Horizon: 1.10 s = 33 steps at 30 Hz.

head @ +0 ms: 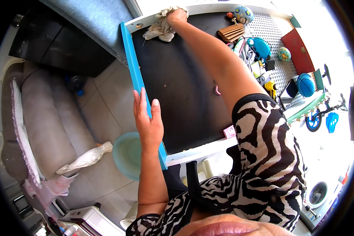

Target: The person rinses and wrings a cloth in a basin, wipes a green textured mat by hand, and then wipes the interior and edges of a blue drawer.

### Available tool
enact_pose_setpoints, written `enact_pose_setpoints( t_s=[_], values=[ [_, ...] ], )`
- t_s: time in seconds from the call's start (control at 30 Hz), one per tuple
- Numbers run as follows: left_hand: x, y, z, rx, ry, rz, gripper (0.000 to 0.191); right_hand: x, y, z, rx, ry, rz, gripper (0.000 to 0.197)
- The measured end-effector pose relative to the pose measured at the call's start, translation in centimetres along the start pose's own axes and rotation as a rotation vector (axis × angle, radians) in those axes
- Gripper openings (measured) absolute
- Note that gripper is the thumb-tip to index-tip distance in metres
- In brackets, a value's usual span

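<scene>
My right hand (178,16) is closed on a crumpled pale cloth (160,28) at the far left corner of a black shelf surface (177,88) with raised edges. Part of the cloth lies on the black surface and part rests against the white far edge. My left hand (149,118) is beside the bright blue side rail (134,70), palm facing it, fingers extended and thumb apart, with nothing held. A pink and white small box (229,132) sits near the white front edge, and small crumbs lie on the surface.
Balls, including a blue one (306,85), a brown wallet-like item (231,32), cables and a yellow toy vehicle (270,88) crowd the right side. A light green basin (126,155) stands on the tiled floor at left, near a grey sofa (47,118).
</scene>
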<state>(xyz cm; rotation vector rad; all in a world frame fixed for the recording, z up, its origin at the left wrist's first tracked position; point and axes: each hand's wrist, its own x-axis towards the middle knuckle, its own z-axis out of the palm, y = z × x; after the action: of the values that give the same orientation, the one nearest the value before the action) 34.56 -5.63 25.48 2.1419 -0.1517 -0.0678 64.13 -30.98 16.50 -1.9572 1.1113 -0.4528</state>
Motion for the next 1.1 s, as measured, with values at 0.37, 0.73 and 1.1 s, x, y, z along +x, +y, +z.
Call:
enact_pose_setpoints(
  t_s=[0.37, 0.73, 1.1],
  values=[
    [-0.8, -0.4, -1.6, 0.015, -0.050, 0.054, 0.050, 9.4, 5.7, -7.1, -0.272, 0.082, 0.155, 0.033],
    [-0.8, 0.3, 0.0, 0.045, -0.058, 0.089, 0.059, -2.5, -1.1, 3.2, -0.552, 0.180, -0.141, 0.036],
    [-0.6, 1.0, 1.5, 0.131, -0.037, -0.008, 0.055, -11.1, -4.2, 3.4, 0.089, -0.326, -0.299, 0.018]
  ],
)
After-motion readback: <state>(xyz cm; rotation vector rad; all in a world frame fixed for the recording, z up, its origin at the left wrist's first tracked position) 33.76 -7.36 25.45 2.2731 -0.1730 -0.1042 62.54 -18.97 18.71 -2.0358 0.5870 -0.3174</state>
